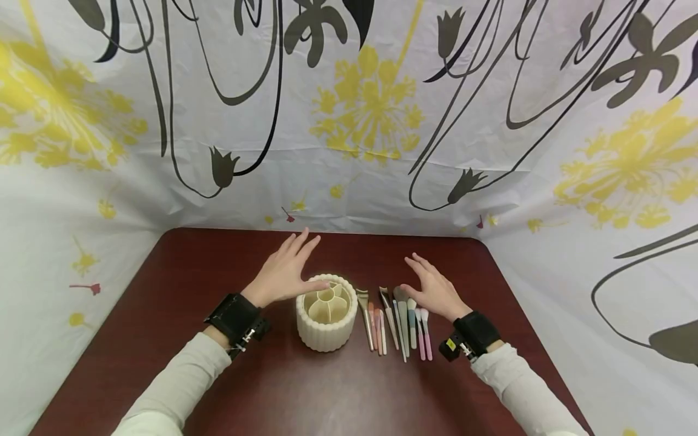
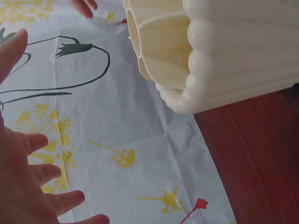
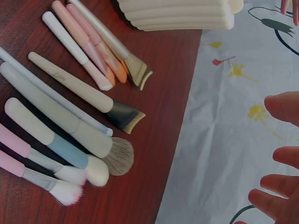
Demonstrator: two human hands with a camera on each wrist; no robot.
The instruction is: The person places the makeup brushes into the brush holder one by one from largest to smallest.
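A cream, ribbed round brush holder [image 1: 326, 336] with petal-shaped compartments stands upright on the table. My left hand [image 1: 285, 270] is spread above its left side, and the thumb overlaps the rim in the head view. Right of the holder, several makeup brushes lie side by side, bristles pointing away from me. Among them are a thick grey-haired brush [image 3: 96, 140], a blue-and-white brush [image 3: 65, 149], pink-handled brushes [image 1: 425, 339] and a slanted dark-bristled brush [image 3: 100, 100]. My right hand [image 1: 434, 292] hovers over the far right end of the row, its fingers extended, holding nothing.
The dark red-brown wooden table [image 1: 256, 387] has rounded far corners. Behind and beside it hangs a white cloth [image 1: 349, 200] printed with grey and yellow flowers. A black camera strap sits on each wrist, the left one [image 1: 235, 321] beside the holder.
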